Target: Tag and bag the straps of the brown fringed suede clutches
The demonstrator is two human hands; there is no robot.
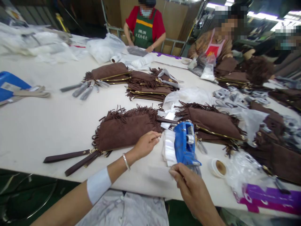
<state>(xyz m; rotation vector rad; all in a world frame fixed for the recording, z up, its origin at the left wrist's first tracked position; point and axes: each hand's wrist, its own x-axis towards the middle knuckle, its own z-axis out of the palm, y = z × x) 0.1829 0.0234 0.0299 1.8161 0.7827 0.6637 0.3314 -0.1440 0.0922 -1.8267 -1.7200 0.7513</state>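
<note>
Left hand (pixel 146 145) free beside brown fringed fabric pouch (pixel 124 131), right hand (pixel 191 185) pinched on blurred white slip (pixel 161 173), green "OMLUN" bib apron (pixel 142 29).

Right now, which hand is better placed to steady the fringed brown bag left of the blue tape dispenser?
Probably the left hand: it overlaps the fringed brown bag in this view; the right hand is farther from it, near the blue tape dispenser.
</note>
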